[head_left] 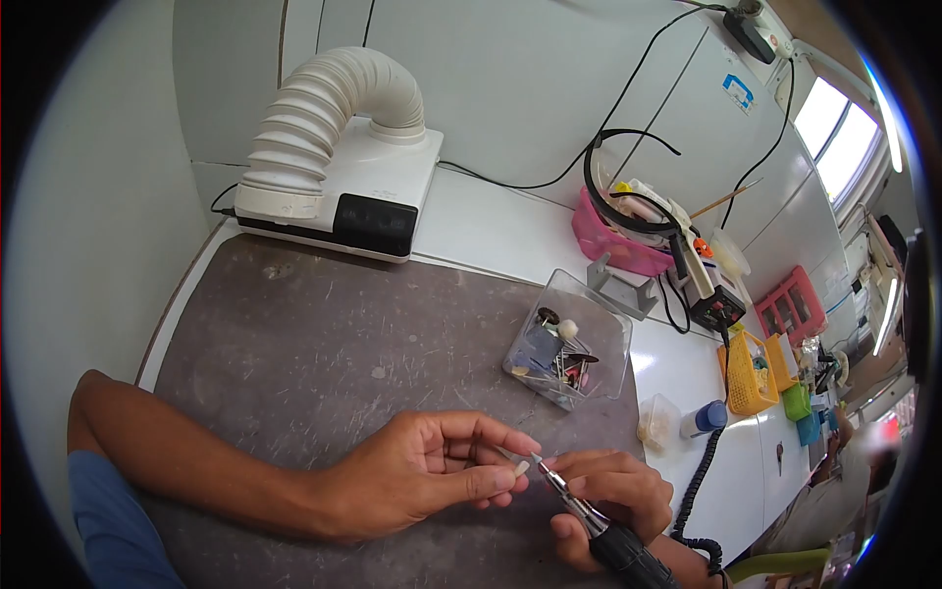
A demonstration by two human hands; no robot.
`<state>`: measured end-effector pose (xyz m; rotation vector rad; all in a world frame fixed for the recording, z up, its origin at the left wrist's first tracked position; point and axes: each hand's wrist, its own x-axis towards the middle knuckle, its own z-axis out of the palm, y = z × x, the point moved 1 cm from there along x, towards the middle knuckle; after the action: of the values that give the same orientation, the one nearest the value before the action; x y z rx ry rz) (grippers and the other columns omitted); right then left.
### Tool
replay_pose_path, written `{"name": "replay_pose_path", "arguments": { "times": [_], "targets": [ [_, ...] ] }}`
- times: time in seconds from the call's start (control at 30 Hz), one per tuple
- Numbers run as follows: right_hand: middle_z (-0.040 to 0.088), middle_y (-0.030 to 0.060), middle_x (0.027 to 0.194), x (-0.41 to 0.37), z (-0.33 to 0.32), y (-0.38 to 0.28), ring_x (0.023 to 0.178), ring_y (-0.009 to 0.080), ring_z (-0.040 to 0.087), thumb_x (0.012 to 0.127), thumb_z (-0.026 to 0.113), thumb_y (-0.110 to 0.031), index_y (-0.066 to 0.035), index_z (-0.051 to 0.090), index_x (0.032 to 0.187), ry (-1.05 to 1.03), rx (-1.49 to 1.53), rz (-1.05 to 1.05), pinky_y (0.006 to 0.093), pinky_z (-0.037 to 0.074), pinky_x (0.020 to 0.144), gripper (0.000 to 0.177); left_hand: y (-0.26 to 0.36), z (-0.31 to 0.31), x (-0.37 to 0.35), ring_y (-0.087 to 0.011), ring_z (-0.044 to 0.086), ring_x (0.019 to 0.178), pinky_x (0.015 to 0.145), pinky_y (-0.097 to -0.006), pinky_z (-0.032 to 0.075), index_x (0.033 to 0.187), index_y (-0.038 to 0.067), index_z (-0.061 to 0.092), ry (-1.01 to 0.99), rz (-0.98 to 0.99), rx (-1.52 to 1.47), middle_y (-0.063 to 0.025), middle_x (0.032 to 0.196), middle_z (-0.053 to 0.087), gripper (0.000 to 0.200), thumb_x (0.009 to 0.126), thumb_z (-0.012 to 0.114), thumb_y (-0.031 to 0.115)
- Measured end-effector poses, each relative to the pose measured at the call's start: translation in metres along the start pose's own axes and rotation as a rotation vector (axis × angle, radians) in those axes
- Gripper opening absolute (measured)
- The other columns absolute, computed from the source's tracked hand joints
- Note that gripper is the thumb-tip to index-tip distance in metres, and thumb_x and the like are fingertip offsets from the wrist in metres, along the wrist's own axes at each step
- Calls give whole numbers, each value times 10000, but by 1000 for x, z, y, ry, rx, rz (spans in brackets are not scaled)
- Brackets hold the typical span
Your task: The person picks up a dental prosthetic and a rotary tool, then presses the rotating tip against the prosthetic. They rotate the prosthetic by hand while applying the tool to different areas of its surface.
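My left hand (417,476) pinches a small off-white piece (521,469) between thumb and fingers, above the grey scratched work mat (294,324). My right hand (628,491) is wrapped round a rotary handpiece (590,517) with a silver nose and black grip. Its narrow tip points up and left, right at the small piece. From the handpiece a black coiled cord (696,491) runs up along the right side. Just beyond the hands, a clear plastic box (610,368) holds several mounted burs and polishing wheels.
A white extractor unit with a ribbed hose (294,137) stands at the back left. Rightward are a pink basket (613,243) with a black headband on it, a control box (719,306), a blue-capped bottle (703,420), a small clear tub (658,424) and a yellow basket (750,388). A person (834,481) is at far right.
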<state>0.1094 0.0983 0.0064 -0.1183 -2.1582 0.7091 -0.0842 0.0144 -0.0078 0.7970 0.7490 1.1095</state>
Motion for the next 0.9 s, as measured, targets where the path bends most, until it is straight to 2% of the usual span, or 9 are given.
{"name": "replay_pose_path", "arguments": {
  "times": [0.9],
  "targets": [
    [676,154,838,8,-1,-8,780,256,701,678,780,-74,-23,588,901,-81,11,-28,276,559,590,299,-2,-1,1,-78,608,886,813,-196,504,1142,-20,575,8,-29,-29,-68,1007,651,282,898,616,116]
  ]
}}
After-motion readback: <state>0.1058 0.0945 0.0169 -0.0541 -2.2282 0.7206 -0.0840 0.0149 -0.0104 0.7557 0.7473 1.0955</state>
